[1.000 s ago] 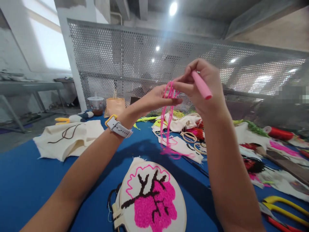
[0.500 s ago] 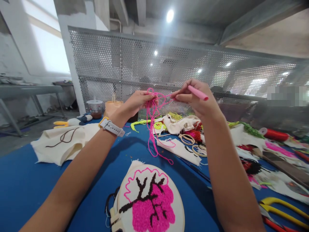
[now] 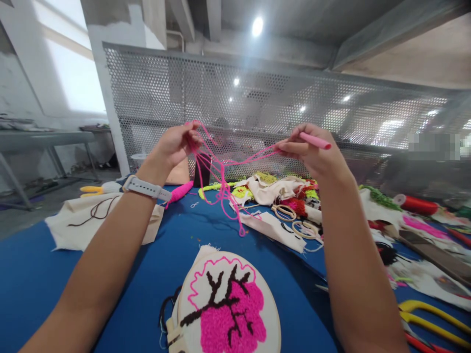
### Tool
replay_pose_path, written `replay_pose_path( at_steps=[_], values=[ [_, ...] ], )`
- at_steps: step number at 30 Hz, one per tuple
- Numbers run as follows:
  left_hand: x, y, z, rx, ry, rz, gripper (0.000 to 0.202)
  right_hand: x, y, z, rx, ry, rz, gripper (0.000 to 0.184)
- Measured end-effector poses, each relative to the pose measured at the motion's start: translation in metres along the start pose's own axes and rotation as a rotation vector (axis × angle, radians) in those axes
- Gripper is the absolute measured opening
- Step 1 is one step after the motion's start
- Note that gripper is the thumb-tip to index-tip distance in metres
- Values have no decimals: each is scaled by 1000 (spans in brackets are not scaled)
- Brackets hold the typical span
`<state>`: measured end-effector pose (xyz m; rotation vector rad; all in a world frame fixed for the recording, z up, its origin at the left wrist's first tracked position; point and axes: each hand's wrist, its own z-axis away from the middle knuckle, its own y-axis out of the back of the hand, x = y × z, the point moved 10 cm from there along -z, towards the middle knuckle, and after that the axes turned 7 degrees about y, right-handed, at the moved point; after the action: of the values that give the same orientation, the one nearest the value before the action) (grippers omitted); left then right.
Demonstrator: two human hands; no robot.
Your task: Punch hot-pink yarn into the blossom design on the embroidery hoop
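Both of my hands are raised above the blue table (image 3: 44,279). My left hand (image 3: 175,145) is closed, pinching one end of a tangle of pink yarn (image 3: 221,184). My right hand (image 3: 311,154) is closed on a pink punch needle (image 3: 316,141), and the yarn runs to its tip. Strands stretch between the two hands and loops hang down toward the table. Below them lies an embroidery hoop (image 3: 225,306) with a pink tufted tree and dark branches on cream cloth.
A cream cloth with brown thread (image 3: 97,218) lies at the left. Cloth scraps, small wooden hoops (image 3: 285,212) and coloured yarn are piled at the middle and right. Yellow-handled scissors (image 3: 430,318) lie at the lower right. A perforated metal screen (image 3: 257,108) stands behind the table.
My hands have moved apart, the left going left and the right going right, pulling the bunched pink yarn out into stretched strands between them.
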<state>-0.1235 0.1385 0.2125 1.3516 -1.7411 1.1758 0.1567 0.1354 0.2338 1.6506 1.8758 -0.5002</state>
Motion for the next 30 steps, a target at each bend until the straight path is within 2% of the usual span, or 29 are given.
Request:
replay_pose_path(
  at_steps=[4, 7, 11, 13, 18, 21, 23, 26, 28, 30],
  values=[
    [23, 15, 8, -20, 8, -25, 36, 3, 13, -1, 7, 6, 43, 28],
    [33, 10, 17, -62, 1, -130, 39, 6, 10, 1, -61, -26, 110, 20],
    [28, -23, 27, -173, -17, -325, 27, 10, -23, 12, -301, -138, 170, 28],
    [20, -42, 31, -226, -30, -411, 23, 4, -41, 17, -360, -121, 161, 31],
    [-2, -76, 38, -346, -36, -548, 22, -13, -81, 21, -388, -19, 15, 36],
    [-13, -85, 40, -382, -27, -620, 23, -7, -97, 23, -381, -19, -51, 41],
    [-18, -85, 39, -385, -15, -672, 26, -1, -101, 23, -366, -31, -90, 41],
    [-20, -77, 36, -359, 23, -754, 25, 5, -84, 16, -299, -42, -141, 38],
    [-16, -61, 34, -328, 67, -830, 21, 6, -49, 6, -197, -32, -161, 35],
    [-7, -32, 32, -268, 121, -936, 17, 5, 2, -4, -66, -9, -180, 32]
  ],
)
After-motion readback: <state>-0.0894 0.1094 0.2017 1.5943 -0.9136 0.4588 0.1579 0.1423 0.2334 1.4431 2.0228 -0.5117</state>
